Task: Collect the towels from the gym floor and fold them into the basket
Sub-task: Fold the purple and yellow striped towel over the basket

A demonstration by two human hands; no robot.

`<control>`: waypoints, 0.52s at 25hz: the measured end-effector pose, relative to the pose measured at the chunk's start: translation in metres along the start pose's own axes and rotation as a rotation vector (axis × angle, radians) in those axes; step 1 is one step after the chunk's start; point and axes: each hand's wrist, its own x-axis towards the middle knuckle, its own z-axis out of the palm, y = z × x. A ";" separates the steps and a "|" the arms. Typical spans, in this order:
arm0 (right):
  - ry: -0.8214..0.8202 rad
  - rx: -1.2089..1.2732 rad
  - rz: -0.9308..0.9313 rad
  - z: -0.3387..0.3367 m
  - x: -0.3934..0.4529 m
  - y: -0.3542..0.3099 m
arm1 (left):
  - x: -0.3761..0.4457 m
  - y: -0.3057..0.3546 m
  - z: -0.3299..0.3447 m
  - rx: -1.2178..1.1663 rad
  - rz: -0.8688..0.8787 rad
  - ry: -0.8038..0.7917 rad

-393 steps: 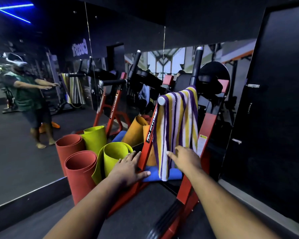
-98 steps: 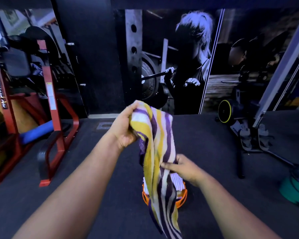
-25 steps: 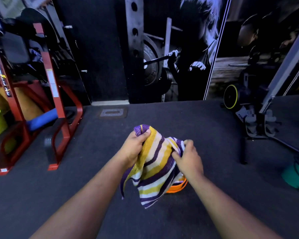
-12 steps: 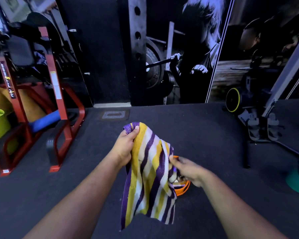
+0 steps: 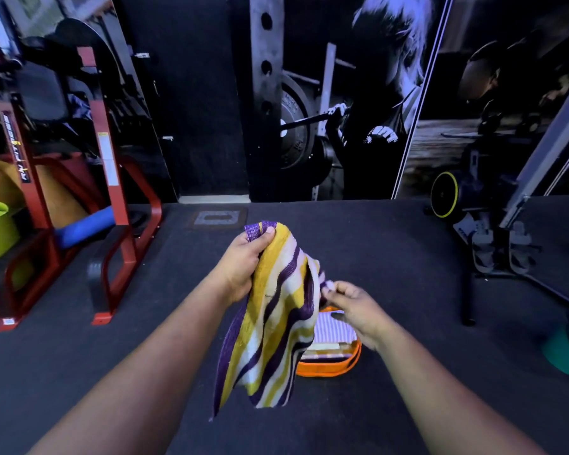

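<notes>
Gripping the striped towel [image 5: 273, 310] by its top corner with the left hand [image 5: 243, 264], pinching its edge with the right hand [image 5: 352, 307]. Hanging above the orange basket [image 5: 329, 366] on the gym floor [image 5: 112, 349].

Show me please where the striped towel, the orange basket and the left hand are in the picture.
striped towel [image 5: 276, 323]: head view, on the hanging middle of the cloth.
orange basket [image 5: 326, 369]: head view, on its front rim.
left hand [image 5: 243, 267]: head view, on the back of the hand.
</notes>
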 end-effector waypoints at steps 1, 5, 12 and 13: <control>0.065 0.118 -0.051 0.001 0.001 -0.006 | 0.003 0.000 -0.009 0.080 -0.002 0.024; 0.353 0.183 -0.201 -0.014 0.009 -0.025 | 0.032 0.002 -0.056 1.038 -0.127 0.171; 0.181 0.261 -0.039 -0.013 0.008 -0.042 | 0.043 0.004 -0.060 0.717 -0.087 0.124; 0.178 0.304 -0.042 -0.017 0.008 -0.042 | 0.038 -0.003 -0.054 0.445 -0.081 0.108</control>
